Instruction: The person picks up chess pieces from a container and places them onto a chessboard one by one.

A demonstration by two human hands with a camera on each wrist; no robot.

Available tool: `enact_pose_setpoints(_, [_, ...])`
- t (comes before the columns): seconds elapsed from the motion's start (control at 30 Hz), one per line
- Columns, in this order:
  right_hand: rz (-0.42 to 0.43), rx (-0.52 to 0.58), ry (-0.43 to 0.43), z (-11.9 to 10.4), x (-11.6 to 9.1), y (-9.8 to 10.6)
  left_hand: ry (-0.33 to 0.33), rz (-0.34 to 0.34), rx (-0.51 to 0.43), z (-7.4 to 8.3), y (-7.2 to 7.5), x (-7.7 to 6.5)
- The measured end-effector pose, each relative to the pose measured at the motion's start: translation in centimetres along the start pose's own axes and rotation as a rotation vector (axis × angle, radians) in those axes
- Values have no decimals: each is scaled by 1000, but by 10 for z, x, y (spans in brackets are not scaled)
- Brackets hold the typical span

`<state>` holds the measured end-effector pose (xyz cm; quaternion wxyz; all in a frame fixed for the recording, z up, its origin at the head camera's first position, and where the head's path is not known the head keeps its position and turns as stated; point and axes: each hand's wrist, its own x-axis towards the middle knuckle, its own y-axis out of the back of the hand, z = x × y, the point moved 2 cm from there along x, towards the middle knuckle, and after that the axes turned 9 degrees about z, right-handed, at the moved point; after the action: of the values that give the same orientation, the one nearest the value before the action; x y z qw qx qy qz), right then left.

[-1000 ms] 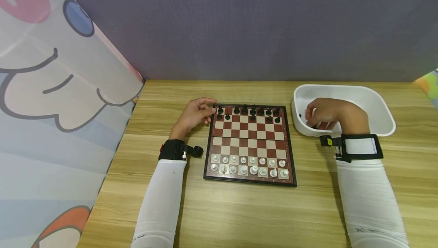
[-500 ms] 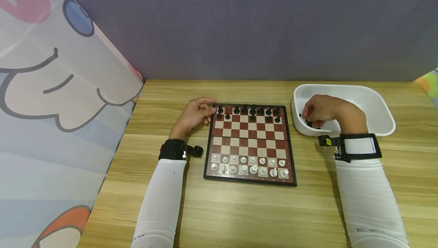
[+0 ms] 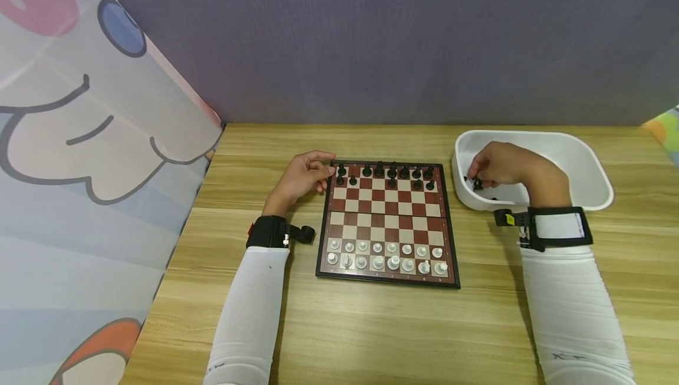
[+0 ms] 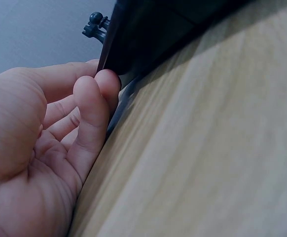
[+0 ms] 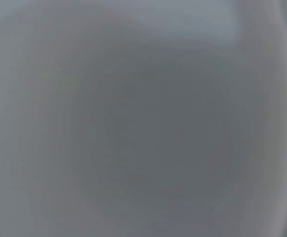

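The magnetic chessboard point(image 3: 384, 202) lies flat on the table, with black pieces standing along its far side and white pieces in two rows on its near side. At its far left corner my left hand point(image 3: 301, 180) grips the edge with thumb and fingers; the left wrist view shows curled fingertips against the board's dark side. My right hand point(image 3: 504, 167) reaches down into a white plastic tub point(image 3: 583, 155) and pinches a black chess piece point(image 3: 478, 184) by its left wall. Which kind of piece it is cannot be made out. Only blurred grey fills the right wrist view.
Other small dark pieces lie in the tub, one point(image 3: 494, 198) near its front wall. The wooden table point(image 3: 382, 332) meets a grey partition point(image 3: 371, 49) at the back and a cartoon-printed wall point(image 3: 79, 226) on the left.
The right hand has shifted slightly up and left inside the tub, and a black piece now shows at its fingertips. My left hand and the board have stayed put.
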<state>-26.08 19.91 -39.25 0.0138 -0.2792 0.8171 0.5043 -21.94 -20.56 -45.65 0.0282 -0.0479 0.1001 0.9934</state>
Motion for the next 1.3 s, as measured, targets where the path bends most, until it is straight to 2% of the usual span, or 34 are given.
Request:
enact_pose_setpoints(0.23, [5, 45, -23, 4, 0, -1, 12, -6, -4, -1, 0, 0])
enact_pose_setpoints(0.5, [-1, 46, -16, 1, -2, -1, 17, -4, 8, 0, -1, 0])
enact_pose_setpoints(0.77, [-37, 130, -60, 4, -3, -1, 19, -8, 10, -1, 0, 0])
enact_pose_setpoints(1.07, [-56, 90, -1, 4, -3, -1, 26, -1, 8, -1, 0, 0])
enact_pose_setpoints(1.3, [-10, 56, 7, 2, -5, 3, 17, 0, -2, 0, -2, 1])
